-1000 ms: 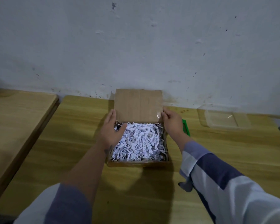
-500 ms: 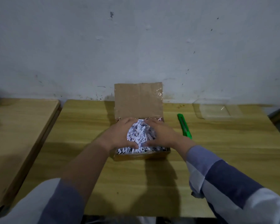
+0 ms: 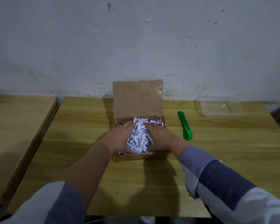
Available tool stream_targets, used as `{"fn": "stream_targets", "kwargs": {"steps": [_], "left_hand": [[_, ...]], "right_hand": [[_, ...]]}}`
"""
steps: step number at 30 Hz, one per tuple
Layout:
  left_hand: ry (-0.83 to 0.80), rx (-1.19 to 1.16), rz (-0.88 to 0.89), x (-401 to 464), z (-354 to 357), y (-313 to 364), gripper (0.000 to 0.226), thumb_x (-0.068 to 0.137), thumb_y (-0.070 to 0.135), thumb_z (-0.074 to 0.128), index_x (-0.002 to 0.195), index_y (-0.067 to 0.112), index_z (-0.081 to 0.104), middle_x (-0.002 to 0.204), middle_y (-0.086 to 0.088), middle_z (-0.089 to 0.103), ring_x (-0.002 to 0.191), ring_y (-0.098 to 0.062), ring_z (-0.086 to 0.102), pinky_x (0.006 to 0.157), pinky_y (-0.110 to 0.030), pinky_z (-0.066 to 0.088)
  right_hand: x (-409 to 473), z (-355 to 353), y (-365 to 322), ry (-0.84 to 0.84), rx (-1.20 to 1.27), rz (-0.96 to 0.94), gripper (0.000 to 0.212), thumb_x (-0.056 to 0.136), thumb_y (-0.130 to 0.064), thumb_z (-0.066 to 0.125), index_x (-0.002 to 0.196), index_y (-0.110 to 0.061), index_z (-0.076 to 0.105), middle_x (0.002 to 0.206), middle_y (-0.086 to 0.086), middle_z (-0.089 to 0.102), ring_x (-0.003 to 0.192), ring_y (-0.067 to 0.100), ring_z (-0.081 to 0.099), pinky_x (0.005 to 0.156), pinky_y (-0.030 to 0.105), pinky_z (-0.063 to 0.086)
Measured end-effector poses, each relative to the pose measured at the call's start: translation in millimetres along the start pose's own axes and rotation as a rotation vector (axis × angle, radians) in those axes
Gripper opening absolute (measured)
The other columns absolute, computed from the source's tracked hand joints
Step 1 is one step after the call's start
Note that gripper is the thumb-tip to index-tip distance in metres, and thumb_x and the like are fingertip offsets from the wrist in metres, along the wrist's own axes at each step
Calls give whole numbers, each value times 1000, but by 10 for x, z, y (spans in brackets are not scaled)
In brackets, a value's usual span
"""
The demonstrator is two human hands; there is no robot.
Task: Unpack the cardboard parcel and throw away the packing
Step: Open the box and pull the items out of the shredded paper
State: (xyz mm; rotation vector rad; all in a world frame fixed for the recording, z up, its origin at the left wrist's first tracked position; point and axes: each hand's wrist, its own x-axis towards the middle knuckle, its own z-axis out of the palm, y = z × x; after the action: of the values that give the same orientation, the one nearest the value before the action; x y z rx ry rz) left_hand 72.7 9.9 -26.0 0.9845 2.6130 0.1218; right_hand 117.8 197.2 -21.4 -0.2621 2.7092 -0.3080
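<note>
An open cardboard parcel point(image 3: 137, 156) stands in the middle of the wooden table, its lid flap point(image 3: 137, 98) upright against the wall. White shredded paper packing point(image 3: 140, 138) fills it. My left hand point(image 3: 119, 138) and my right hand point(image 3: 160, 138) are both inside the box, cupped round a heap of the shreds from either side, thumbs at the near end. Whatever lies under the paper is hidden.
A green utility knife point(image 3: 184, 126) lies just right of the box. A clear plastic tray point(image 3: 220, 106) sits at the table's back right. A second wooden table point(image 3: 14, 126) adjoins on the left. A white wall stands right behind the box.
My hands left the lid's edges and went down into the box. They have gathered the shredded paper into a heap between them.
</note>
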Motion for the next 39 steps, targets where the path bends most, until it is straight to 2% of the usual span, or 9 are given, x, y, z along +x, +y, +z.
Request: {"fn": "stream_targets", "kwargs": {"steps": [2, 6, 15, 23, 27, 29, 32, 36, 39], "left_hand": [[-20, 24, -13, 48, 13, 22, 120, 65, 48, 83, 152, 11, 9, 157, -4, 20, 139, -22, 31, 111, -33, 33], [-16, -10, -50, 129, 29, 16, 120, 60, 51, 84, 150, 10, 15, 150, -7, 34, 131, -25, 42, 107, -34, 36], [74, -95, -82, 149, 111, 33, 104, 64, 46, 84, 147, 14, 30, 142, -5, 48, 125, -22, 50, 101, -33, 41], [198, -275, -61, 54, -79, 43, 94, 57, 41, 86, 139, 22, 43, 134, 0, 56, 120, -21, 54, 97, -37, 46], [283, -299, -37, -12, -382, 74, 97, 57, 42, 87, 141, 26, 40, 132, 1, 57, 117, -22, 55, 96, -40, 47], [314, -266, 2, -24, -577, 141, 95, 60, 39, 86, 141, 25, 40, 130, 0, 58, 115, -22, 55, 93, -36, 47], [332, -274, 58, -31, -878, 344, 93, 62, 31, 86, 142, 24, 39, 129, -1, 58, 113, -22, 55, 88, -31, 44], [333, -272, 137, 27, -1134, 765, 92, 55, 35, 87, 137, 28, 44, 124, -1, 60, 112, -22, 57, 94, -40, 48], [343, -247, 181, 138, -1242, 1186, 88, 55, 33, 87, 133, 23, 49, 124, -3, 60, 113, -24, 57, 96, -38, 47]], "right_hand": [[61, -6, -10, -7, -30, 10, 109, 71, -36, 78, 150, -12, 7, 151, 14, 31, 134, 31, 37, 109, 35, 33], [141, -26, -6, 48, -67, 12, 94, 68, -36, 77, 142, -13, 24, 133, 13, 51, 115, 32, 54, 92, 36, 45], [145, 111, -34, 151, -8, 57, 78, 69, -40, 76, 131, -14, 35, 118, 11, 59, 103, 31, 61, 82, 36, 49], [-57, -169, -148, 225, 209, 53, 80, 68, -27, 77, 136, -16, 37, 121, 10, 62, 109, 30, 59, 86, 33, 47], [-255, -520, -257, 338, 251, 14, 73, 70, -27, 78, 133, -17, 42, 121, 9, 61, 107, 28, 59, 84, 32, 46], [-370, -689, -282, 392, 238, 20, 71, 71, -26, 77, 133, -16, 42, 121, 10, 62, 107, 29, 59, 86, 34, 48], [-558, -896, -219, 472, 195, 62, 76, 68, -28, 79, 133, -15, 42, 121, 10, 63, 106, 30, 61, 86, 36, 50], [-929, -1068, 16, 543, 169, 126, 79, 67, -30, 80, 134, -14, 41, 122, 12, 63, 109, 34, 60, 85, 37, 48], [-1283, -1162, 291, 581, 163, 151, 80, 67, -29, 80, 135, -13, 41, 124, 14, 62, 111, 35, 59, 86, 37, 47]]}}
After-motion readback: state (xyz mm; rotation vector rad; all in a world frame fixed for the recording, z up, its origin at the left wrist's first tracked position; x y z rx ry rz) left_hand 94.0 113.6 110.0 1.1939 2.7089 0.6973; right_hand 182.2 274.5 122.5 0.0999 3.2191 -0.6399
